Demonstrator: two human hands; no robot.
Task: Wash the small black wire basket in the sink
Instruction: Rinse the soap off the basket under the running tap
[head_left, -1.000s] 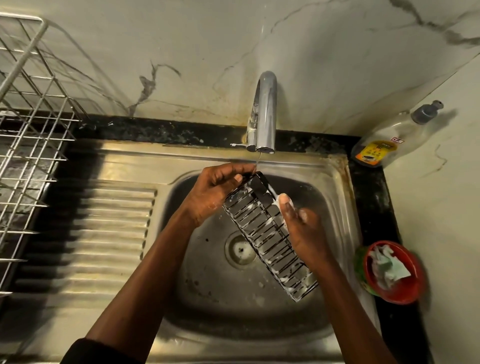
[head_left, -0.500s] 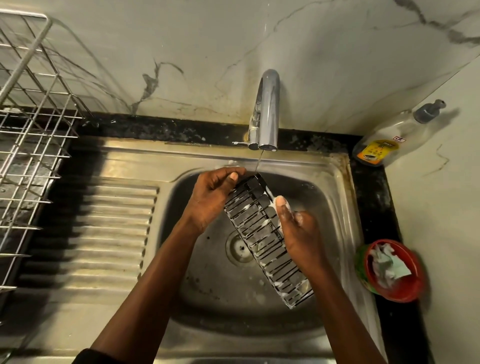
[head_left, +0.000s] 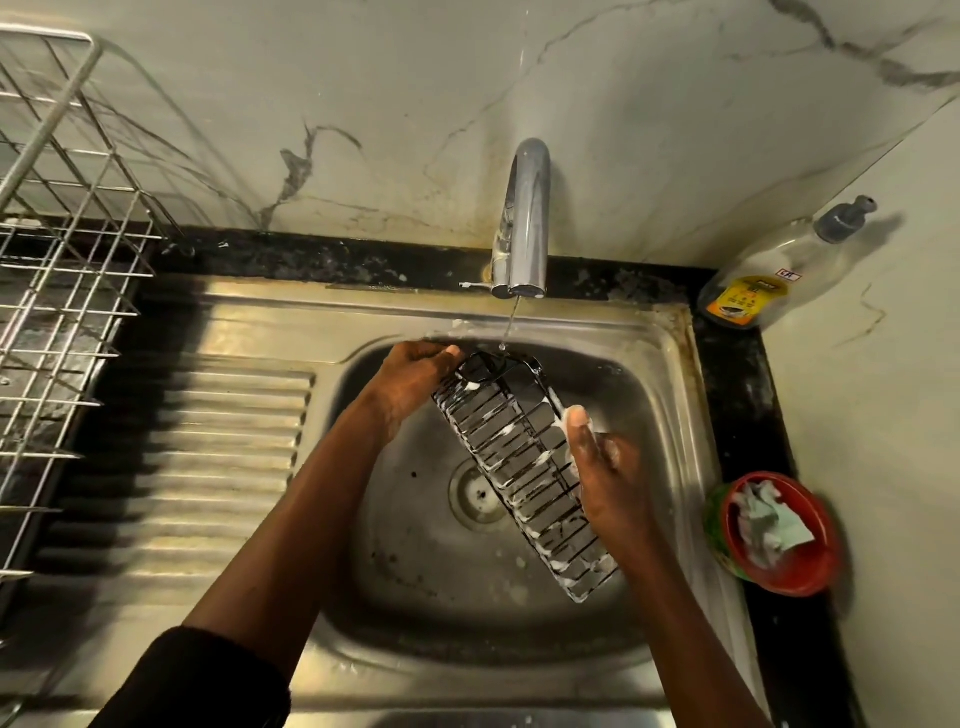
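Over the bowl of the steel sink (head_left: 670, 364), the small black wire basket (head_left: 519, 457) is hanging tilted. Its upper end is sitting close to the back wall of the bowl, and its lower end is slanting down toward the front right, above and just right of the drain (head_left: 480, 493). The left hand (head_left: 410, 384) is gripping that upper end, fingers (head_left: 441, 356) curled tight round the rim. The right hand (head_left: 608, 478) is holding the long right side about midway, its sudsy thumb lying up along the wire and its other digits tucked out of sight behind the basket. White suds are clinging to the bars all the way down. A thin stream of water (head_left: 511, 322) is running from the chrome tap (head_left: 524, 218) and landing on the basket's top end, right beside the left hand. On the black counter (head_left: 743, 395), a pump soap bottle (head_left: 769, 280) is leaning in the back right corner, and a red bowl (head_left: 795, 577) with a crumpled pale cloth (head_left: 769, 519) inside is sitting just right of the sink. Off to the left, past the ribbed drainboard (head_left: 208, 441), a wire dish rack (head_left: 62, 291) is standing.
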